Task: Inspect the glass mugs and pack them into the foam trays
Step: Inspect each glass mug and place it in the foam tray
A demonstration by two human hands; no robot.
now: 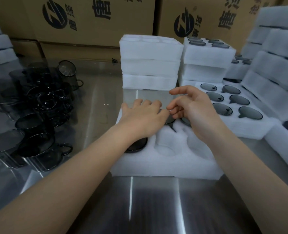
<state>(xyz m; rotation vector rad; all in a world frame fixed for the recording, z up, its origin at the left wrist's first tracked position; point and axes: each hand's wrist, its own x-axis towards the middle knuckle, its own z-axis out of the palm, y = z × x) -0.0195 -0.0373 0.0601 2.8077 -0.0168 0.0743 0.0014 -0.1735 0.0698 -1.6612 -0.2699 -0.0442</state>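
1. Two bare forearms reach in from the bottom corners and meet over a white foam tray (165, 164) on a steel bench (156, 208).
2. The left hand (143, 115) lies palm down over the far left part of the tray. Its fingertips bend downward. What they touch is hidden, so I cannot tell whether it grips anything.
3. The right hand (195, 112) is just beside it, fingers loosely curled and forefinger stretched out, holding nothing that shows. The fingertips of the two hands are close together, perhaps touching.
4. A dark glass mug (136, 147) sits in the tray's near left pocket, partly under the left wrist. Dark rims of other mugs show beneath the hands. The near middle and near right pockets show bare foam.
5. A strip of bare steel runs along the tray's left edge. Beyond it lies a crowded cluster of loose mugs (38, 102), some upright, some tipped.
6. A full tray (232, 125) with six mugs lies just beside the tray on the right.
7. Near the tray's far edge stands a stack of foam trays (150, 65), with a second stack (205, 54) to its right.
8. The near part of the bench, in front of the tray, is open steel.
9. Cardboard boxes (97, 22) behind carry a round black logo and large black Chinese characters, which I cannot read with certainty.
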